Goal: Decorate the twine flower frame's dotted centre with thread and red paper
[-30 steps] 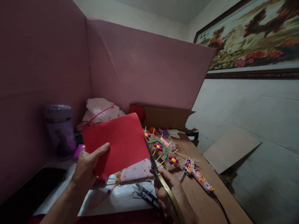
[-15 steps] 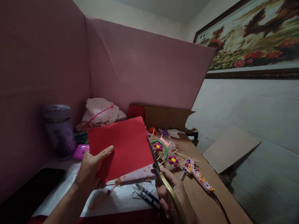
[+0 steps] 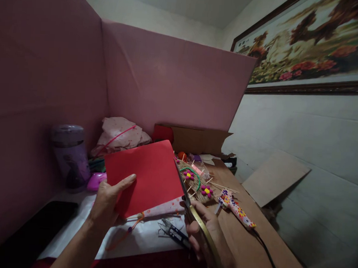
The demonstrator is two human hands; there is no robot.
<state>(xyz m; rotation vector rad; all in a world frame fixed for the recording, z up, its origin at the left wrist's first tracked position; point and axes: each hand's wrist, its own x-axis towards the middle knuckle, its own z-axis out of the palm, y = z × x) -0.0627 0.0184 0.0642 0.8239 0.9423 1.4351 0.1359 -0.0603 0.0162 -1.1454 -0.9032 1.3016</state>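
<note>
A flat sheet of red paper (image 3: 152, 176) is held up by my left hand (image 3: 111, 198), thumb on its front and fingers behind it. My right hand (image 3: 206, 231) grips a pair of scissors (image 3: 202, 225) with gold-coloured handles. The dark blades lie along the sheet's right edge; whether they are parted is hard to see. Beneath the sheet is a rolled, spotted pink-white wrap (image 3: 163, 207) tied with an orange cord (image 3: 136, 223). Dark thread snips (image 3: 174, 231) lie below, left of my right hand.
Behind the scissors lies a woven straw piece (image 3: 198, 185) with felt flowers. A flower-patterned glue gun (image 3: 237, 211) with a black cord rests on the brown tabletop (image 3: 269, 238) at right. A purple tumbler (image 3: 71, 156) and a black flat object (image 3: 32, 230) stand and lie at left.
Almost nothing differs. The scissors and my right hand have shifted very slightly left, and the red paper stays in my left hand.
</note>
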